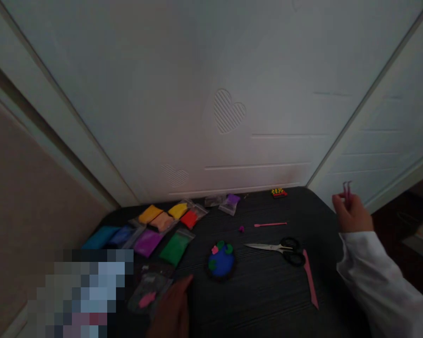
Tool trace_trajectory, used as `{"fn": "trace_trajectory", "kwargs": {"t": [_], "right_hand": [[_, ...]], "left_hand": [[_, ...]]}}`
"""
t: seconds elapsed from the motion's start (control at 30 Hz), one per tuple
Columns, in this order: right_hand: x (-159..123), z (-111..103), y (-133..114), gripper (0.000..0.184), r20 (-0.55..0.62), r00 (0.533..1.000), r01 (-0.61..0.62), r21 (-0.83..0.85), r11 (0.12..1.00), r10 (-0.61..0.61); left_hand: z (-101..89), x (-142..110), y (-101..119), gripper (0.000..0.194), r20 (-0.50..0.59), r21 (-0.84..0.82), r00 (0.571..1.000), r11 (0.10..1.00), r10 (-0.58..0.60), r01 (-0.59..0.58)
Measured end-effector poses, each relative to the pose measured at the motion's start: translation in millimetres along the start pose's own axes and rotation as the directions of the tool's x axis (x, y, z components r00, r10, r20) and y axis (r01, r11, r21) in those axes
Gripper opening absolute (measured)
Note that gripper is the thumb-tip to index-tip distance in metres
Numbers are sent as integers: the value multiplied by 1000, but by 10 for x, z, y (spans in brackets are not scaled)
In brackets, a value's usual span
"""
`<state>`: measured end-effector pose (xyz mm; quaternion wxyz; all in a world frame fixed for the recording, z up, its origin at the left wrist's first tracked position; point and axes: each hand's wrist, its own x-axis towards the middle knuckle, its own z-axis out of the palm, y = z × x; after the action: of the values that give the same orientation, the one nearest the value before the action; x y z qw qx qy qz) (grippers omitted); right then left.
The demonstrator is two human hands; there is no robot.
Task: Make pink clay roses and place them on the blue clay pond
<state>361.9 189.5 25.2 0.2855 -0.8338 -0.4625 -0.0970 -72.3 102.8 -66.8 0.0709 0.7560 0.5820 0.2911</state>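
- Left hand [172, 307], nearest to view, comes in at the bottom edge, over or just beside a zip bag [151, 282] w/ a pink lump [147, 299] inside; can't tell from here if it's touching the bag or gripping anything.
- Right hand [354, 215], white sleeve [377, 277], is up past the table's right edge, pinching pinkish-purple tweezers [347, 191]; bent tips up, small gap b/w them, nothing visible in it.
- Round blue clay piece [221, 265] is on the dark tabletop [254, 300], b/w the green bag [175, 249] & the scissors [281, 248]; no hand on it. Pink flower [215, 250] & green pads [229, 249] sit on top.
- Handling, my guess: light, prob. soft, dents easily. Take it low by the dark rim [221, 280], both sides, & avoid flower & pads, which might come loose.
- Tweezers: prob. light, springy, maybe slick; best held mid-shank, clear of the tips.
- Purple blob [241, 229] beyond the piece: tiny, prob. squishy, so light pinch only.
- Scissors: black handles, blades almost together, pointing left; looks stiff, the heaviest item there, lift by the loops. Pink modelling knife [309, 277] right by the handles, thin pink tool [270, 225] farther back.
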Motion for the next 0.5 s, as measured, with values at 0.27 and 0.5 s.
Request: {"fn": "trace_trajectory", "kwargs": {"t": [0.27, 0.5], "right_hand": [[-1784, -3, -527, 42, 413, 752, 402, 330, 854, -514], [-2086, 265, -702, 45, 431, 759, 448, 199, 872, -488]], "left_hand": [[102, 22, 36, 37, 92, 370, 977, 904, 194, -215], [-257, -13, 370, 40, -177, 257, 965, 956, 193, -144]]}}
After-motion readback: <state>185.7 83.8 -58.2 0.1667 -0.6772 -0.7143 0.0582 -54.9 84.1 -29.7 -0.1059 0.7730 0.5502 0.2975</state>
